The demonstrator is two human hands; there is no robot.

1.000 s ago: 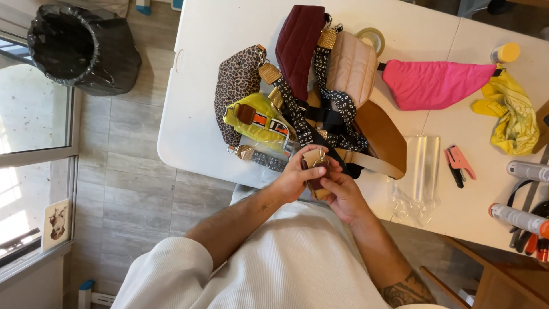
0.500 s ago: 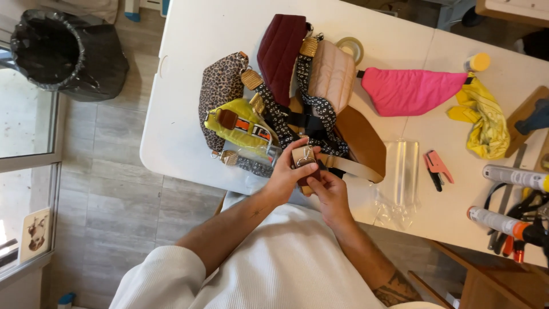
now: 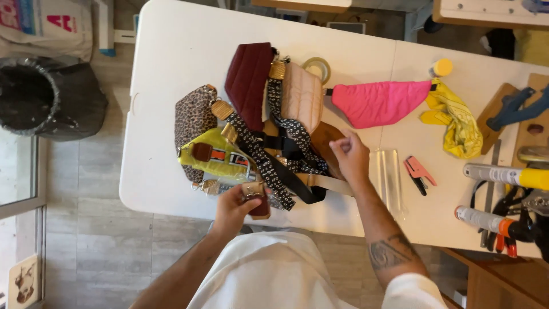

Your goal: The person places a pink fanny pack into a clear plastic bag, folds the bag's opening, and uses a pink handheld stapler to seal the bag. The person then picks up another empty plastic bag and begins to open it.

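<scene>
A heap of small bags lies on the white table (image 3: 171, 63): a leopard-print bag (image 3: 191, 117), a maroon quilted bag (image 3: 249, 77), a beige quilted bag (image 3: 302, 97), a yellow-green bag (image 3: 213, 155) and a brown leather bag (image 3: 327, 140). Black-and-white patterned straps (image 3: 258, 157) cross the heap. My left hand (image 3: 233, 207) grips a small dark-red strap end with a metal buckle (image 3: 255, 197) at the table's near edge. My right hand (image 3: 350, 157) hovers over the brown bag with fingertips pinched together; nothing shows in them.
A pink bag (image 3: 380, 103), yellow cloth (image 3: 457, 123) and tape roll (image 3: 317, 67) lie further right and back. Clear tubes (image 3: 389, 171), a pink hand tool (image 3: 417, 171) and sealant cartridges (image 3: 503, 174) sit right. A black bin (image 3: 34, 97) stands on the floor, left.
My two hands were together on the buckle piece. The right hand has let go and moved right and up over the brown bag; the left hand keeps the piece.
</scene>
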